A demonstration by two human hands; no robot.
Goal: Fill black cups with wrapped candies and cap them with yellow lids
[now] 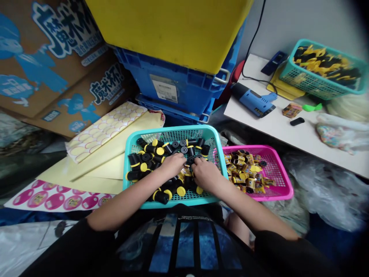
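Observation:
A teal basket (131, 143) on my lap holds several small black cylinders with yellow caps (150, 149). My left hand (172, 163) and my right hand (204, 172) rest inside it, close together over the pile. Both hands have their fingers curled around one small piece with a printed label (186, 170) held between them. The fingertips are partly hidden among the cylinders.
A pink basket (284, 181) of labelled pieces stands to the right. Sticker sheets (103, 129) and pink round stickers (54, 198) lie to the left. Behind are blue crates (178, 86), a yellow bin (173, 27) and cardboard boxes. A white table (288, 127) carries a blue tool (255, 102) and another teal basket (319, 82).

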